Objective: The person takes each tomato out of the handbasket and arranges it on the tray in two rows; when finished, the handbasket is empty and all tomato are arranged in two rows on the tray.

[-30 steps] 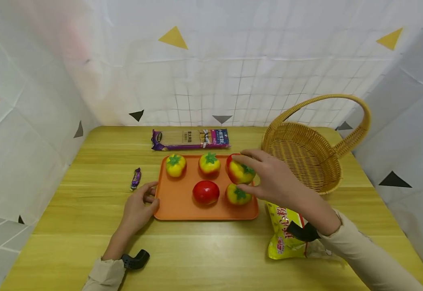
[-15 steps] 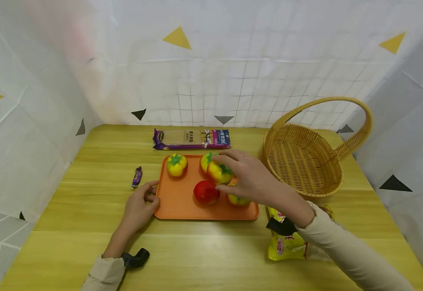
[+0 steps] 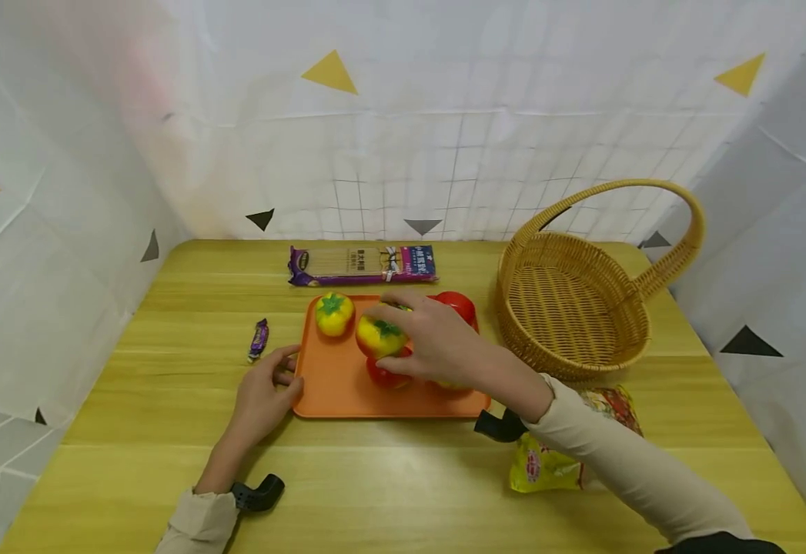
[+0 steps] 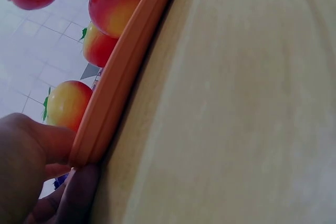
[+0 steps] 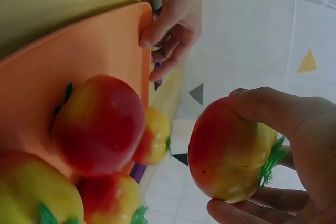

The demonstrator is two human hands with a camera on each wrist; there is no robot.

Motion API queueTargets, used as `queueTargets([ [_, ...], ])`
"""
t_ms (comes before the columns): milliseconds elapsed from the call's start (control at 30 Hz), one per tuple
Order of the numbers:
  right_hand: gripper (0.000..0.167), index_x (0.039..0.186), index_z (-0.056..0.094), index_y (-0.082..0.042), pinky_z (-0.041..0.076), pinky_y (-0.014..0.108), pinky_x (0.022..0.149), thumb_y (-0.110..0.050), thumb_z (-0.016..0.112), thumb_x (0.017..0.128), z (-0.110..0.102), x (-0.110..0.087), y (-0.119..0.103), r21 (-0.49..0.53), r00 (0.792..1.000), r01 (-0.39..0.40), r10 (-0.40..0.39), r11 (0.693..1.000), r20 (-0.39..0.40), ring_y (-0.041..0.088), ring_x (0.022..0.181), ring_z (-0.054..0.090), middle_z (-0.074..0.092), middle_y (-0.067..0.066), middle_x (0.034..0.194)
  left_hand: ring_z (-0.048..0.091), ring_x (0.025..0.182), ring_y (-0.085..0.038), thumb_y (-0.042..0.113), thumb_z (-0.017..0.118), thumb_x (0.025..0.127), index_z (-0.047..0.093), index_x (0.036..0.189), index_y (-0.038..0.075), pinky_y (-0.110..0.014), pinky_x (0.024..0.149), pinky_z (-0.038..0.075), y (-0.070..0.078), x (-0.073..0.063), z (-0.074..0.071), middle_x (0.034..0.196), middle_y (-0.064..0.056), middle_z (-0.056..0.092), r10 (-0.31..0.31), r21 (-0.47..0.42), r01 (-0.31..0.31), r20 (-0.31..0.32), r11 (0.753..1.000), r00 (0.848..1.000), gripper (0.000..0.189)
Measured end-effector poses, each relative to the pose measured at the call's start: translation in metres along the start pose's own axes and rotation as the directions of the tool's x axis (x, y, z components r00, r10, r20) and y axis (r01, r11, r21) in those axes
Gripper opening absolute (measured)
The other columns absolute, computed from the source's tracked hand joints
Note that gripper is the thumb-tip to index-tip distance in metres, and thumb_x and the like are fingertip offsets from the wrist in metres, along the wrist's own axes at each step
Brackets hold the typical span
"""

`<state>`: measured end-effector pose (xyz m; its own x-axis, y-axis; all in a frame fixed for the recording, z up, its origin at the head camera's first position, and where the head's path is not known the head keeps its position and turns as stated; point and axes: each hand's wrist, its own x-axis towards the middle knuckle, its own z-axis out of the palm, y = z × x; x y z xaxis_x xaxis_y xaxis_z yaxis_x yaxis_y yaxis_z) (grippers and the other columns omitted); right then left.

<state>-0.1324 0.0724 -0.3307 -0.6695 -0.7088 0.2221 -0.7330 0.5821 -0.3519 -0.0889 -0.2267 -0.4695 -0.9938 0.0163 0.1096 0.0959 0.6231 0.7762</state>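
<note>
My right hand [image 3: 437,338] holds a yellow-and-red toy persimmon [image 3: 377,335] with a green leafy top above the tray. In the right wrist view, thumb and fingers curl round this persimmon [image 5: 226,153] from either side. Below it in the head view is a red fruit [image 3: 389,377], partly covered. The orange tray [image 3: 326,392] also bears a yellow persimmon [image 3: 334,314] at its back left and a red fruit [image 3: 456,305] at its back right; others are hidden behind my right hand. My left hand [image 3: 264,394] pinches the tray's left edge [image 4: 113,98] between thumb and fingers.
A wicker basket [image 3: 503,323] with a tall handle stands right of the tray. Behind the tray lies a pasta packet [image 3: 364,265]. A purple wrapped candy [image 3: 259,340] lies at left. Under the right forearm is a yellow food bag [image 3: 541,468].
My right hand has carried the persimmon leftward across the tray, from its right side to above the middle. The back-right red fruit has come into clearer view. My left hand stays at the tray.
</note>
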Motion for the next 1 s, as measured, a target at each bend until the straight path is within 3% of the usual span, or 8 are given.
queueTargets([
  [667,0.065,0.143,0.055,-0.018,0.046,0.042,0.101,-0.034,0.079,0.086,0.045,0.036,-0.013,-0.004,0.986,0.084,-0.083,0.996,0.145,0.028,0.122,0.054,0.051,0.014,0.141,0.068,0.084,-0.017,0.006,0.07,0.088,0.059,0.138,0.008,-0.035,0.073,0.055,-0.003,0.001,-0.001,0.107,-0.008,0.066,0.003,-0.002,-0.003,0.001,1.0,1.0,0.051],
  [1000,0.061,0.141,0.056,-0.018,0.051,0.039,0.094,-0.035,0.078,0.087,0.063,0.049,-0.017,-0.031,0.976,0.096,-0.088,0.995,0.197,0.025,0.119,0.055,0.052,0.012,0.139,0.068,0.084,-0.017,0.005,0.069,0.089,0.058,0.138,0.009,-0.034,0.072,0.055,-0.002,0.002,-0.001,0.108,-0.008,0.067,0.014,-0.018,-0.014,0.001,1.0,1.0,0.051],
])
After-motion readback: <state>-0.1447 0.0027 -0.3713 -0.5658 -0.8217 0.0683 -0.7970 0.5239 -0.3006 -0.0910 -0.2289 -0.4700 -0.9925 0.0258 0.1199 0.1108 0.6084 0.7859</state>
